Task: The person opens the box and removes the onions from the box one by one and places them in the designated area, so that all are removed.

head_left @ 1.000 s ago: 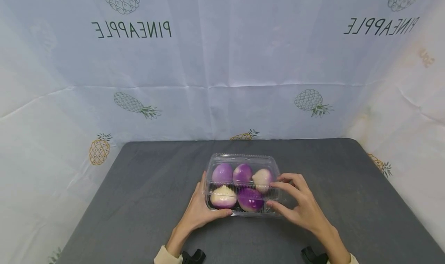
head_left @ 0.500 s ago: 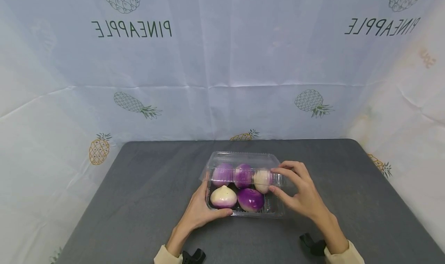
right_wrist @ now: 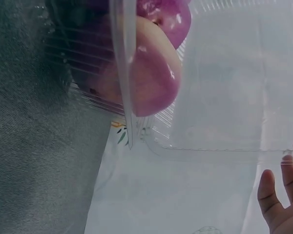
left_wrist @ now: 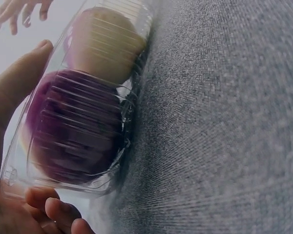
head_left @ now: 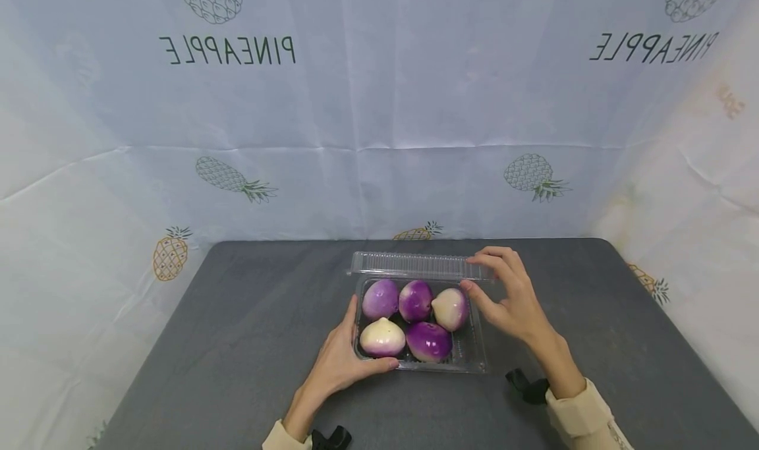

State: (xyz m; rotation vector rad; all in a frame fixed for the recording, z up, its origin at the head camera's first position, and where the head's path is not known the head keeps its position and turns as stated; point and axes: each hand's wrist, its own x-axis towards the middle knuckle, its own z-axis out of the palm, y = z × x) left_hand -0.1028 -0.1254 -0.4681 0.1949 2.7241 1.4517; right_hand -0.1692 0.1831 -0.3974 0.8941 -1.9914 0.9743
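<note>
Curtain (head_left: 450, 101) behind clear box (head_left: 470, 356): mirrored "PINEAPPLE" lettering (head_left: 227, 51), twice. Left hand (head_left: 344, 356) grips box's left end; right hand (head_left: 510, 302), half-open, touches lid (head_left: 415, 263).

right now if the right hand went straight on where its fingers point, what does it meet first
Probably the raised, clear, ribbed plastic lid: the right hand points at its right end, touching or nearly so; depth leaves contact unclear.

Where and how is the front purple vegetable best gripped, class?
Probably by its rounded upper sides, from above and right: the lid leaves the purple vegetable uncovered, a gap shows toward the box's right wall, and the front pale vegetable crowds its left.
</note>
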